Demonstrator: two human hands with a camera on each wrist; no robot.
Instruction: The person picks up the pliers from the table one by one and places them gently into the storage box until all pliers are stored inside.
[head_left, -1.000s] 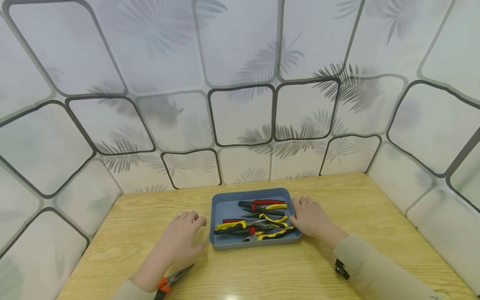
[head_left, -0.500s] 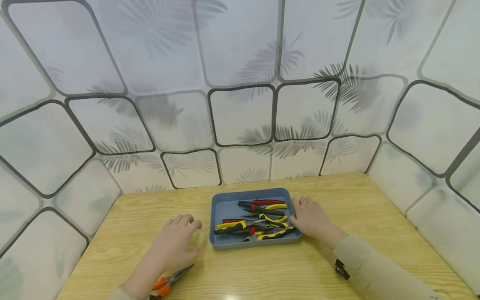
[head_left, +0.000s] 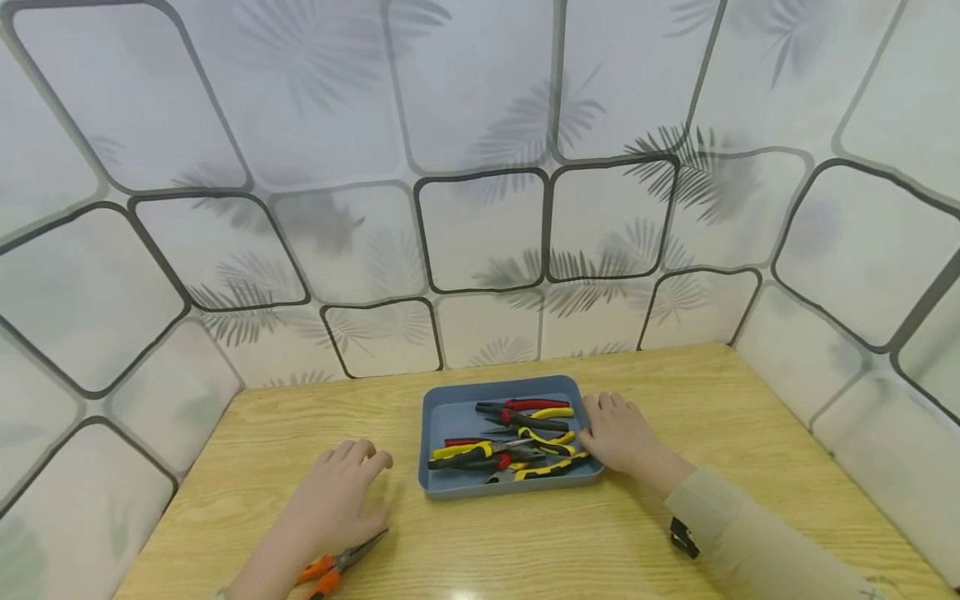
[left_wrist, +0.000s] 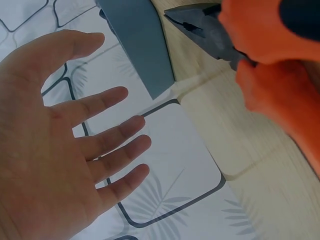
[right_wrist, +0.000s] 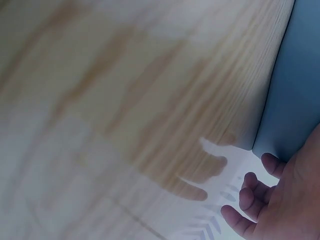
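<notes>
My left hand (head_left: 330,500) hovers with spread fingers over the table's left part, holding nothing. Below its wrist lie long-nose pliers with orange handles (head_left: 324,578), partly hidden by the forearm; the left wrist view shows their dark jaws and orange grips up close. A blue-grey tray (head_left: 450,490) sits in the middle of the table. Several pliers with red, yellow and black handles (head_left: 551,471) lie jumbled in it. My right hand (head_left: 621,433) rests against the tray's right side, its fingers relaxed beside the wall in the right wrist view.
The wooden table (head_left: 480,550) ends at patterned fabric walls (head_left: 480,242) at the back and both sides. A small black object (head_left: 682,537) shows at the edge of the right sleeve (head_left: 750,533).
My left hand has drawn back to the left and toward the front edge, away from the tray, uncovering more of the orange handles. The right hand and the tray have stayed put.
</notes>
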